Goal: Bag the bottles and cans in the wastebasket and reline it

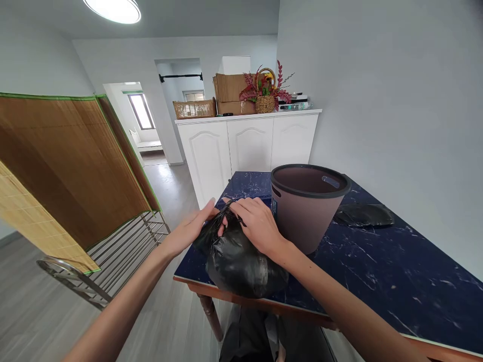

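A full black plastic garbage bag (245, 266) rests on the front left part of the dark blue marbled table (362, 281). Both hands are at its gathered neck. My left hand (194, 223) grips the twisted plastic from the left, thumb pointing up. From the right, my right hand (258, 221) is closed over the neck, its fingers curled round the plastic. Just behind and to the right of the bag stands a mauve trash can (307, 216) with a black rim, upright and with no liner showing.
A flat, folded black plastic bag (364, 215) lies right of the trash can. Beyond the table is a white cabinet (249, 146) carrying cardboard boxes (230, 93) and a flower basket (265, 103). A metal rack (124, 256) with a bamboo mat (68, 166) stands at left.
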The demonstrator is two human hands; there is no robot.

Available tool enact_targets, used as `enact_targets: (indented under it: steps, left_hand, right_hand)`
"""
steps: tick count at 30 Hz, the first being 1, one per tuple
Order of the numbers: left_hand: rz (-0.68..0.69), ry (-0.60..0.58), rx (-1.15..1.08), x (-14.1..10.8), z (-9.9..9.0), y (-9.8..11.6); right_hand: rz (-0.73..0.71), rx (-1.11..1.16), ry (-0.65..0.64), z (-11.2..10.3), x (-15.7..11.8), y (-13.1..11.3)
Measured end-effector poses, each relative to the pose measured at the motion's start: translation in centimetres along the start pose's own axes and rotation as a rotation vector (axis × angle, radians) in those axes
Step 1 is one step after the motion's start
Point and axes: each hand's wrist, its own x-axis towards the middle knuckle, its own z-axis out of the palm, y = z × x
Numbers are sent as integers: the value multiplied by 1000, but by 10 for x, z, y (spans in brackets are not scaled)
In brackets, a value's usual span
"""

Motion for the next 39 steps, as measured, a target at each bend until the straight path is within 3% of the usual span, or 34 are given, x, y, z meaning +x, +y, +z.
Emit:
enact_targets:
  steps: [4,7,12,17,24,33,39]
  left_hand:
    - [-122,6,-150,7,-1,-5]
    - [-137,85,-249,13,-1,-5]
    - [-132,174,-427,25,4,-1]
    - [-97,297,-444,31,2,-14]
    - [-86,395,-367,27,-6,-38]
    - [-117,522,-243,18,-10,-57]
    - [-133,567,-255,16,-20,-77]
  right_hand:
    - [14,-60,98,6,1,-10]
    - [-1,-35,119,7,3,-14]
    - [-16,29,85,8,4,-11]
    - [1,88,30,3,-3,-4]
    - [-79,200,-32,-5,-35,9]
    - [31,176,26,-9,-80,17]
    - [108,104,-11,-19,-110,15]
